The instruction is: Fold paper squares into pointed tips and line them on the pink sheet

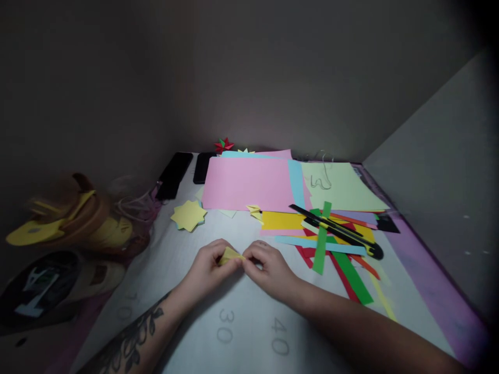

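Note:
Between my two hands, just above the white table cover, is a small folded piece of yellow paper (pixel 229 255). My left hand (pixel 212 262) pinches its body between thumb and fingers. At the paper's right tip, the thumb and forefinger of my right hand (pixel 265 265) are pressed together, and the fingertips of both hands nearly touch. The exact folds are partly covered by my fingers. Beyond my hands lies another small folded yellow paper piece (pixel 254 212). A yellow star-shaped paper (pixel 189 215) rests to the left, on top of a bluish one.
Pink sheets (pixel 249 182) and pale green sheets (pixel 339 182) lie at the back. On the right, a utility knife (pixel 346 232) lies over coloured paper strips (pixel 343 265). Two dark phones (pixel 176 174) lie back left, near a red paper star (pixel 224 145). Pots and a cap (pixel 39 285) crowd the left.

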Available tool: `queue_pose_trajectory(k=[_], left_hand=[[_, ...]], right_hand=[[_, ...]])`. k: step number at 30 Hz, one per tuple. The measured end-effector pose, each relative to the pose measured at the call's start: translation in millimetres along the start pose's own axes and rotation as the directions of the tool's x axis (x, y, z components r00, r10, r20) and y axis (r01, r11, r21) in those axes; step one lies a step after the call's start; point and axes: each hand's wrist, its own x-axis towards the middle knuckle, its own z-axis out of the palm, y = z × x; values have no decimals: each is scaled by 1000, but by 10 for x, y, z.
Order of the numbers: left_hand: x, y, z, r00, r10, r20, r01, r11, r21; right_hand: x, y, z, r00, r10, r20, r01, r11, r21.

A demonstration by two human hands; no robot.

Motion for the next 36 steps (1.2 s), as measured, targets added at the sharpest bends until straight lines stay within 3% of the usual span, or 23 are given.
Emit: queue_pose_trajectory(k=[9, 14, 20, 22, 24, 26, 28, 31, 34, 36], left_hand=[[23, -45, -161, 975, -59, -213, 56, 998, -18], [-7, 2, -64, 991, -5, -133, 4, 1000, -5], [-19, -23, -53, 988, -37, -153, 14, 989, -147], [5, -88, -117, 967, -93, -238, 37, 973, -227], [33, -154, -184, 915, -153, -373, 42, 957, -289], [50, -196, -216, 888, -177, -425, 51, 955, -293], [41, -201, -187, 915, -148, -375, 44, 961, -272], [-11, -157, -67, 976, -64, -207, 30, 986, -164], [-70, -113, 1, 992, -34, -123, 42, 998, 56], [-95, -113, -19, 991, 72, -115, -51, 983, 178]], right_hand=[[36, 18, -151, 987, 98, -124, -90, 994, 68], [27, -41, -60, 998, 35, -58, -30, 997, 75], [3, -48, -43, 999, -38, -19, 39, 998, 49], [3, -32, -70, 999, -44, -18, 45, 998, 54], [8, -12, -94, 999, -13, -36, 16, 998, 59], [18, 5, -109, 996, 51, -75, -46, 996, 71], [30, 14, -113, 988, 104, -112, -95, 992, 85], [36, 15, -104, 989, 89, -118, -80, 994, 80], [17, 14, -98, 997, -6, -81, 11, 998, 63], [3, 15, -108, 998, -57, -40, 60, 994, 86]])
